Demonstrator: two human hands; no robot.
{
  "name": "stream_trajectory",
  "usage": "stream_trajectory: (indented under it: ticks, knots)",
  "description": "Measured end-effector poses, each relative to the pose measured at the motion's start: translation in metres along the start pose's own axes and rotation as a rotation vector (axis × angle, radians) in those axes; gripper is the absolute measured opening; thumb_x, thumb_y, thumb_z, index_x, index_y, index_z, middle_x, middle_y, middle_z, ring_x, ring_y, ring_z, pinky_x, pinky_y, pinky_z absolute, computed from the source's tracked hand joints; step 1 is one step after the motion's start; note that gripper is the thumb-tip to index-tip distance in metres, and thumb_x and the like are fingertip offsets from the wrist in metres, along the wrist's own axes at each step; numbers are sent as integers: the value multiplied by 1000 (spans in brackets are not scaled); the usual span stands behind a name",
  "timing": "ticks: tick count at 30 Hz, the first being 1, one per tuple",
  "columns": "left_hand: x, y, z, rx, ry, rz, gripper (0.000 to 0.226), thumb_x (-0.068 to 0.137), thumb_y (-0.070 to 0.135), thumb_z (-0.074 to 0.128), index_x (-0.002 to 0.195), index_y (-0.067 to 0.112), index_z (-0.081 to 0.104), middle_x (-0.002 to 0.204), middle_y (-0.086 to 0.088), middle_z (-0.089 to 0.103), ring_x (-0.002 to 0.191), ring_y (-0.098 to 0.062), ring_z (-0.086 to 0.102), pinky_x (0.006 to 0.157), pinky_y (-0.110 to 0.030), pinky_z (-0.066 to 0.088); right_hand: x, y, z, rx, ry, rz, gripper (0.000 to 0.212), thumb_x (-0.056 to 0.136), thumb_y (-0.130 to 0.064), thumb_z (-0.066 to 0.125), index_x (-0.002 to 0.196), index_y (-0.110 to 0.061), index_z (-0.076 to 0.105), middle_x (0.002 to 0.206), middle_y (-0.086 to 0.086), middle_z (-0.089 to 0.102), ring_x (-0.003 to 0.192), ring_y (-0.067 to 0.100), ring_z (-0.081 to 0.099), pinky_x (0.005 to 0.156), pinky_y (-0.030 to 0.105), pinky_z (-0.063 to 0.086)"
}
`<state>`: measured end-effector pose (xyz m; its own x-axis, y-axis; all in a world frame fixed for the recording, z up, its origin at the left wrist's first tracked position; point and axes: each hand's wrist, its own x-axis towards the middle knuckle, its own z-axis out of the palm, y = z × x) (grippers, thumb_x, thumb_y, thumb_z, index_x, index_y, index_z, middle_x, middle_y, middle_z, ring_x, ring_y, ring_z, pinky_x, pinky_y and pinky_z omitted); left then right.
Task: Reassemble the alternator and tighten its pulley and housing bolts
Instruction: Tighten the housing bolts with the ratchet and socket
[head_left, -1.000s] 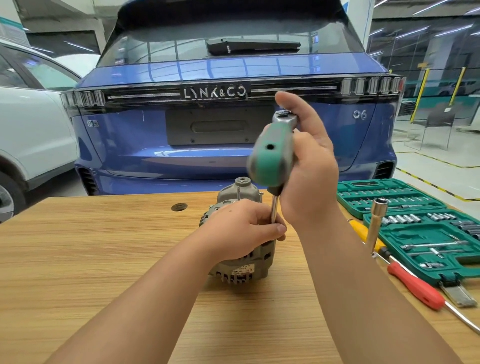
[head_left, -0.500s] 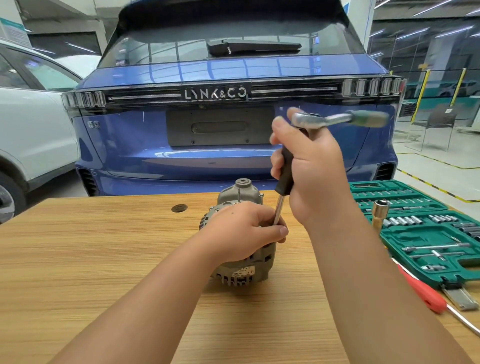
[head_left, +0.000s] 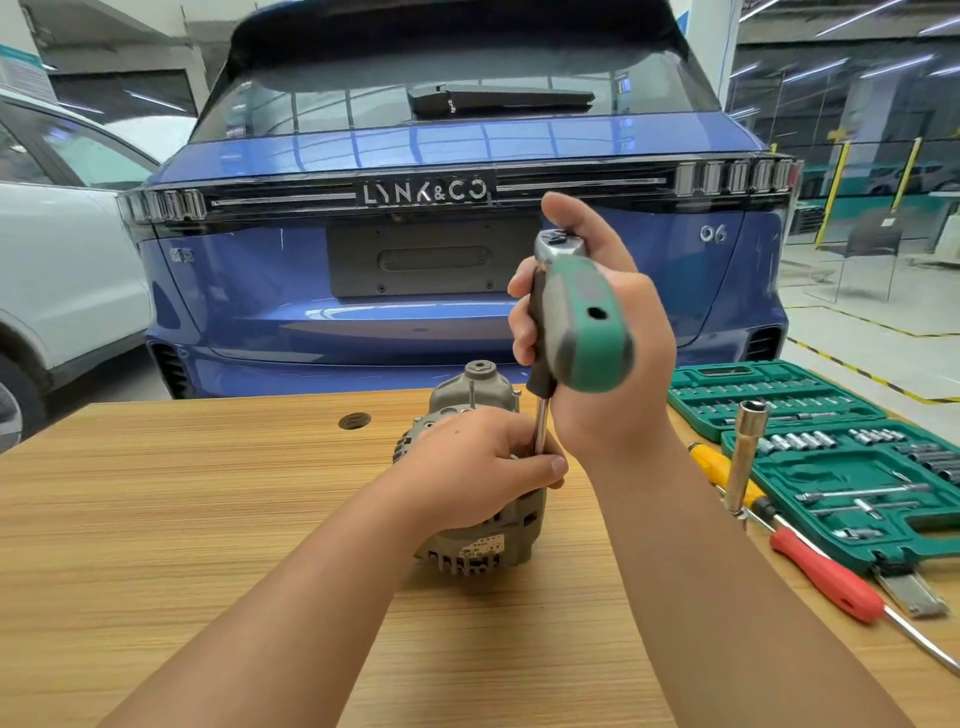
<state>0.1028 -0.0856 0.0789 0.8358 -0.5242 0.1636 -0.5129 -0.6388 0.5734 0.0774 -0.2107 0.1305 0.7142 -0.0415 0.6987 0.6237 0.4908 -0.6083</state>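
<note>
Mid-desk, the left hand (head_left: 478, 462) grips the alternator (head_left: 483, 525) and steadies the extension; the right hand (head_left: 597, 332) holds the ratchet (head_left: 582, 317). Housing looks closed, bolts seemingly mid-tightening; pulley hidden.

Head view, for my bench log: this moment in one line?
right hand: grips ratchet | left hand: steadies alternator, pinches shaft | table

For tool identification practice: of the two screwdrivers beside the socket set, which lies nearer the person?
The red-handled screwdriver; it lies near the table's front edge, while the yellow-handled screwdriver lies farther back.
</note>
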Motion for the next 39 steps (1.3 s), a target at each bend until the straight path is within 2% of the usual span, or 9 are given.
stream_trajectory:
  ticks: [6,10,14,20,25,30,32,35,39]
  knots:
    - [0,-1,0,39,2,-11,16,97,48,63,94,39,76,88,20,72,82,-2,65,78,-32,53,3,2,8,-199,157,-10,35,93,-41,62,117,-16,61,72,-5,59,57,13,49,51,28,42]
    - [0,1,0,64,-11,20,17,98,50,60,93,41,73,87,18,71,82,-5,66,78,-38,57,9,0,0,-282,337,16,22,90,-33,72,81,-16,63,59,-2,45,50,13,35,45,29,31]
    - [3,0,0,57,1,7,15,97,50,61,86,44,71,89,28,70,85,0,66,83,-39,57,12,-1,-7,-101,173,137,21,90,-14,67,108,-19,58,71,-8,58,54,11,44,51,25,39]
    - [2,-3,1,64,23,28,15,96,50,63,84,47,71,85,31,69,81,5,63,70,-29,50,7,12,4,-284,73,-186,40,95,2,58,121,-29,57,86,2,56,57,13,44,54,24,43]
    - [2,-4,1,49,21,23,13,96,48,63,87,45,71,87,33,68,85,9,61,72,-27,47,5,12,0,-238,47,-168,41,89,-8,55,114,-39,66,78,-10,57,58,10,46,52,25,43]
    - [2,-2,1,57,24,26,17,96,47,64,80,46,69,85,32,68,85,7,62,75,-29,49,4,6,-2,-32,-9,-65,32,89,-32,48,113,-32,70,80,-11,64,67,13,53,60,31,42]
    - [2,-2,1,54,25,18,16,96,47,64,82,45,70,86,31,68,86,6,62,77,-30,50,4,5,1,-81,20,-54,27,90,-41,56,113,-32,68,79,-13,64,68,13,54,60,32,44]
    - [1,-1,1,56,19,17,14,97,49,63,88,42,72,88,25,69,84,3,62,77,-31,52,5,2,8,-163,152,-1,29,92,-34,67,116,-18,62,72,-6,57,56,14,44,49,28,38]
    - [0,3,1,90,8,38,19,97,50,61,79,47,66,87,26,67,82,0,62,75,-31,52,11,-4,-2,-217,312,76,15,96,-16,68,88,-10,57,61,-3,42,50,12,32,48,30,28]
